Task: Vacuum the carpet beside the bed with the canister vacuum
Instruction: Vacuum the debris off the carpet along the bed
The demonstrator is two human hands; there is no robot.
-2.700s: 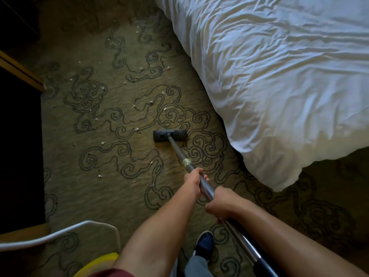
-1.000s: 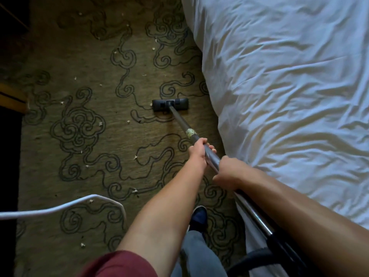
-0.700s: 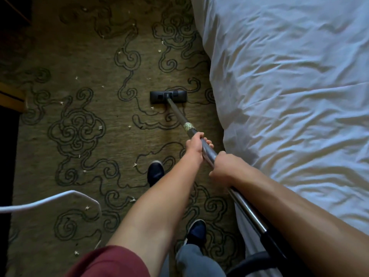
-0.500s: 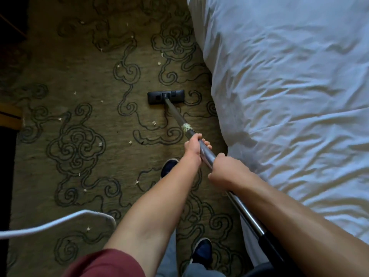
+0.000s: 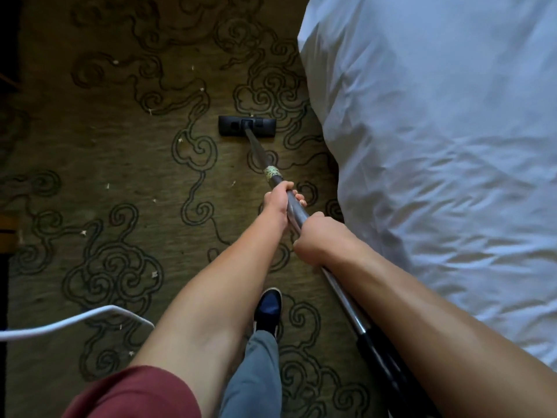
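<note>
I've pushed the floor head (image 5: pixel 247 125) farther up the carpet (image 5: pixel 120 164) along the bed (image 5: pixel 437 146); my left hand (image 5: pixel 278 203) and right hand (image 5: pixel 316 239) both clench the wand (image 5: pixel 297 211) behind it.

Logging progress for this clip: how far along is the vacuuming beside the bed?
Midway. Both hands, left hand and right hand, grip the wand, with the floor head on the carpet near the bed. White crumbs still dot the carpet left of and beyond the head, so that area remains.
</note>
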